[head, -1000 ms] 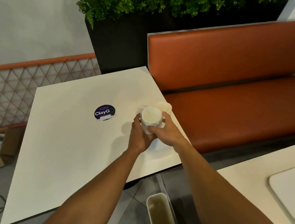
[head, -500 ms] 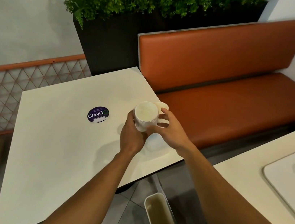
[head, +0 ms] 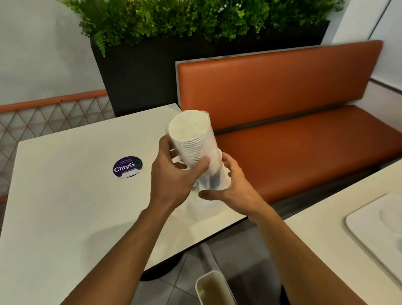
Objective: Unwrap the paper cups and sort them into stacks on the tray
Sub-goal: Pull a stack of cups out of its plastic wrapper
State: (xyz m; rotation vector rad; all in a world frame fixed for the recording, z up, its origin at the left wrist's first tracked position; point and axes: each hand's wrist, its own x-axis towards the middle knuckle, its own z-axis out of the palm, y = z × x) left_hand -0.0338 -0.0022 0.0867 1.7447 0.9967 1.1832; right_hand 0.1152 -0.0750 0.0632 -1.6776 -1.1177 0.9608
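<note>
**Beige rectangular bin** (head: 218, 304): set on the tiled floor, nearest the camera, below both forearms.

**Left hand** (head: 173, 177): the fingers (head: 166, 145) and thumb are clamped round the stack of paper cups (head: 194, 138), and a digit is seen on either side of its wall.

**Stack of paper cups**: held clear above the white table (head: 63, 205). It is tilted, with the open mouth turned up towards the camera. The nested rims are packed closely just above the gripping fingers.

**Right hand** (head: 231, 187): the fingers are spread apart and loosely curved, and the thumb is pointed left.

**Clear wrapper** (head: 213, 180): bunched round the lower end of the stack, between this hand's thumb and fingers. Whether it is touched cannot be told.

**ClayGo sticker** (head: 127, 166): round and purple, fixed to the white table, left of the left hand's fingers.

**Tray** (head: 365, 227): white, laid on a second table (head: 312, 235), well apart to the right of the right hand's fingers. A blue-striped item is seen at its right edge, cut off by the frame.

**Orange bench** (head: 290, 118): placed beyond the fingertips of both hands.

**Dark planter** (head: 140, 79): filled with green foliage and placed behind the bench back.

**Lattice railing** (head: 4, 130): orange-framed, seen far to the left of the fingers.
</note>
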